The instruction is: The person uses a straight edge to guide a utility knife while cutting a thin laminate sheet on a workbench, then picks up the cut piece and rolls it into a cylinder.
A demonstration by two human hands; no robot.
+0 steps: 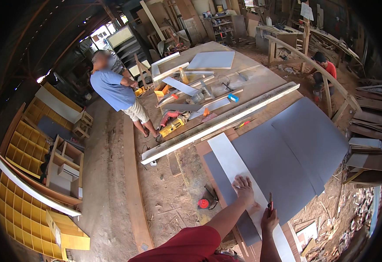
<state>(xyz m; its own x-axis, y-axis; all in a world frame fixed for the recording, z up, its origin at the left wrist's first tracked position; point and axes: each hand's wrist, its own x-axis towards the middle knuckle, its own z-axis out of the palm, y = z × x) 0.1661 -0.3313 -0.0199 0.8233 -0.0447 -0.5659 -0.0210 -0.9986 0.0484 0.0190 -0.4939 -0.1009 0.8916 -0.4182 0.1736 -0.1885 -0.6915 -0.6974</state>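
Observation:
My left hand (243,190) presses with spread fingers on a long white strip (220,149) lying across a dark grey sheet (295,137). Just right of the strip, my right hand (270,221) grips a small tool with a narrow upright blade (270,199), apparently a cutter, beside the strip's edge. A lengthwise seam or overlap runs across the grey sheet. Brown boards (203,162) show beneath the sheets.
A worktable (226,50) holds panels, power tools (172,125) and a long beam (219,122). A person in blue (111,89) stands at the left; another in red (324,74) crouches at the right. Yellow cabinets (22,201) line the left, scrap wood (365,126) the right.

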